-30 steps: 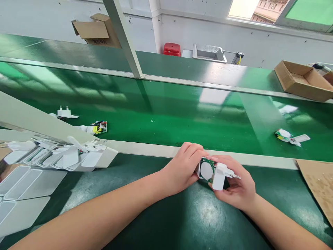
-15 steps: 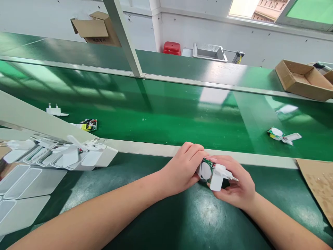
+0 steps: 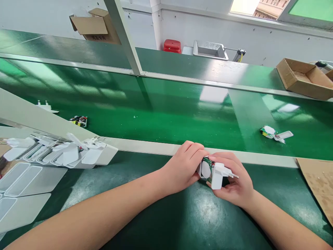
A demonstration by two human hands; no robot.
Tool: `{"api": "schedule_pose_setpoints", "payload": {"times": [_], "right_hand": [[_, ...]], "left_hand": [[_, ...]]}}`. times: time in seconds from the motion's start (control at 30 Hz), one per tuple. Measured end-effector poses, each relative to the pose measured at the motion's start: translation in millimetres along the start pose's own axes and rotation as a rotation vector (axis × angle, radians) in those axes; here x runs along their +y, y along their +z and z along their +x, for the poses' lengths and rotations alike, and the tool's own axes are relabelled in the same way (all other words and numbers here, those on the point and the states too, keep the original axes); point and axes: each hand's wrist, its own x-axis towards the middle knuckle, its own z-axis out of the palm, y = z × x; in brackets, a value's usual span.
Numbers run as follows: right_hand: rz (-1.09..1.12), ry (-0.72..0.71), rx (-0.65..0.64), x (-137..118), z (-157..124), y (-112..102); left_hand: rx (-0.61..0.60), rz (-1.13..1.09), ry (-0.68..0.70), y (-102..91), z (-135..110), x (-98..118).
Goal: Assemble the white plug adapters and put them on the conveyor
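Observation:
My left hand (image 3: 182,170) is closed round a white charger housing (image 3: 199,170), mostly hidden by the fingers. From the housing sticks a green circuit board (image 3: 206,168) with a pale round pad on it. Closed on the board's other side, my right hand (image 3: 240,185) holds a white plug cap (image 3: 217,177) with two pins pointing right. Thin red wires show between board and cap. Both hands are together over the near bench edge, and the fingertips behind the board are hidden.
A green conveyor belt (image 3: 161,118) runs across, carrying a board with a white cap (image 3: 270,132) at right and another board (image 3: 79,121) at left. White charger parts (image 3: 67,154) are piled at left beside a slanted post. Cardboard (image 3: 316,180) lies at right; an open carton (image 3: 304,80) stands beyond.
The parts on the belt have shifted left. My hands keep nearly the same pose, with the board, housing and plug cap still between them.

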Motion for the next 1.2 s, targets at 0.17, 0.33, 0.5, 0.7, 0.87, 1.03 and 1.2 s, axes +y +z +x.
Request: {"api": "schedule_pose_setpoints", "payload": {"times": [0.17,0.33,0.5,0.7,0.87,1.03,1.2], "right_hand": [[0.011,0.028,0.014,1,-1,1],[0.016,0.044,0.031,2,-2,2],[0.045,0.053,0.001,6,-3,1],[0.060,0.094,-0.019,9,-6,0],[0.030,0.065,-0.001,6,-5,1],[-0.038,-0.017,0.052,0,-2,2],[-0.071,-0.067,0.058,-4,-1,1]], "left_hand": [[-0.016,-0.011,-0.028,-0.4,1,0],[-0.041,-0.086,-0.028,0.7,2,0],[-0.044,-0.136,-0.038,1.3,2,-1],[-0.024,-0.139,-0.031,2.0,2,-2],[-0.056,-0.121,-0.024,1.3,2,-1],[-0.088,-0.080,0.004,0.0,2,1],[-0.100,-0.050,0.040,-1.1,4,2]]}}
